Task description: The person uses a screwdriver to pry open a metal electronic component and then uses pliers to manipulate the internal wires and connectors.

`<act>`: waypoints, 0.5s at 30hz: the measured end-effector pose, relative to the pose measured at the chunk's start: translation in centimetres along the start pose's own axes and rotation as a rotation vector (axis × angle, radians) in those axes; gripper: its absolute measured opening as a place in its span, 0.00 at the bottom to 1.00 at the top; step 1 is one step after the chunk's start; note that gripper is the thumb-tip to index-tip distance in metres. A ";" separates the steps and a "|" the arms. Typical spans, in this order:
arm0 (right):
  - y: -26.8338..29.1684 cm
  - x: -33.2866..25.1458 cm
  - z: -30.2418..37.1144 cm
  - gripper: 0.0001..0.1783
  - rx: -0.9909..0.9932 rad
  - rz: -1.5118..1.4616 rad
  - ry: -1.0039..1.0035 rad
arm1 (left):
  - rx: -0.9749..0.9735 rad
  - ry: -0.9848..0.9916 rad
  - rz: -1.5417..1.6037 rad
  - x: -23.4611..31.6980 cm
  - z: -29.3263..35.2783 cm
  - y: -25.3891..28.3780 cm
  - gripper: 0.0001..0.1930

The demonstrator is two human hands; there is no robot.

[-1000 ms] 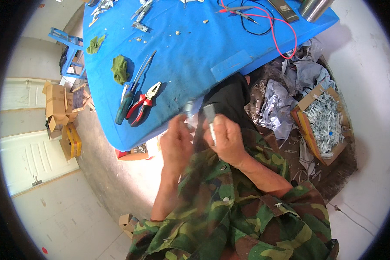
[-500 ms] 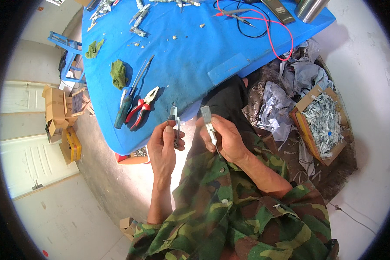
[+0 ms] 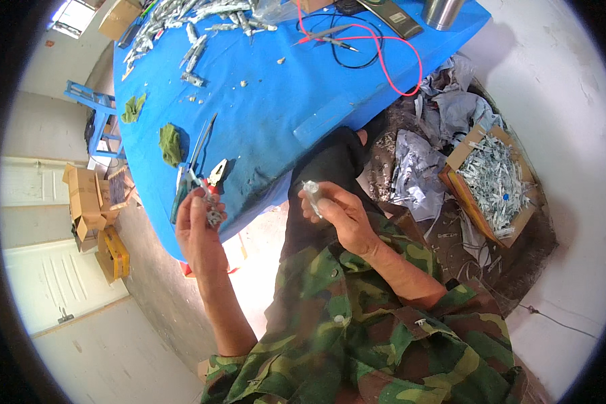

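My left hand [image 3: 198, 232] is closed on a small silvery metal part [image 3: 213, 214], held above the table's near left edge. In front of that hand lie red-handled pliers [image 3: 216, 174] and a screwdriver [image 3: 203, 138], both partly hidden by it. A short pale piece with a clear-looking end [image 3: 312, 190] is pinched between the thumb and fingers of my right hand [image 3: 347, 219], close to my lap. The hands are well apart. What both pieces are exactly is too small to tell.
On the blue-covered table [image 3: 249, 114] lie green rags [image 3: 170, 144], a heap of slim metal parts [image 3: 175, 30], a meter [image 3: 390, 19] with red and black leads, and a steel cup [image 3: 442, 12]. A carton of pale scraps [image 3: 495, 182] stands on the floor at right, beside crumpled plastic [image 3: 414, 175].
My left hand has moved left, away from the right one, to beside the pliers. My right hand's piece is now tilted differently. The whole view has shifted, showing more of the table's far side.
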State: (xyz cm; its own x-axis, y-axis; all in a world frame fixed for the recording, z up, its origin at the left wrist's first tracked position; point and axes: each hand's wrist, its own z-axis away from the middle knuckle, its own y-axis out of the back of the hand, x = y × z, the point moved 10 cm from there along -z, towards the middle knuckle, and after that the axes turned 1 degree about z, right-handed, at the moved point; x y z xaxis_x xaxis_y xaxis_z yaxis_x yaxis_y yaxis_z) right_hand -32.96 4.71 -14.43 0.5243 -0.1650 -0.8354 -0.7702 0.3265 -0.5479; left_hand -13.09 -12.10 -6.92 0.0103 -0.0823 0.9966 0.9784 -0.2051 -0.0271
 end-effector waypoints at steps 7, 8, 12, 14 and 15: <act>3.3 2.1 0.2 0.15 0.148 -0.102 0.015 | -0.102 -0.072 0.139 0.8 -3.6 -4.2 0.15; 3.2 1.4 0.2 0.15 0.174 -0.062 0.024 | -0.127 -0.099 0.144 1.7 -3.6 -5.8 0.15; 4.5 2.8 -0.1 0.15 0.205 -0.083 0.006 | -0.374 -0.178 -0.118 5.0 2.6 -19.2 0.22; 6.1 1.8 0.0 0.15 0.376 0.030 0.235 | -0.801 -0.291 -0.300 5.8 11.2 -28.4 0.30; 6.7 1.9 -0.2 0.15 0.513 0.101 0.363 | -0.827 -0.487 -0.373 7.2 14.0 -30.5 0.33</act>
State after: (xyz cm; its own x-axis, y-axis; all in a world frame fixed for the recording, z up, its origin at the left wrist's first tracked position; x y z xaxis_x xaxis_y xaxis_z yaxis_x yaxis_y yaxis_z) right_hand -37.23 6.46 -19.70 0.2322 -0.3858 -0.8929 -0.4902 0.7464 -0.4500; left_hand -39.97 7.21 2.19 -0.0026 0.4908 0.8712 0.4904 -0.7587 0.4289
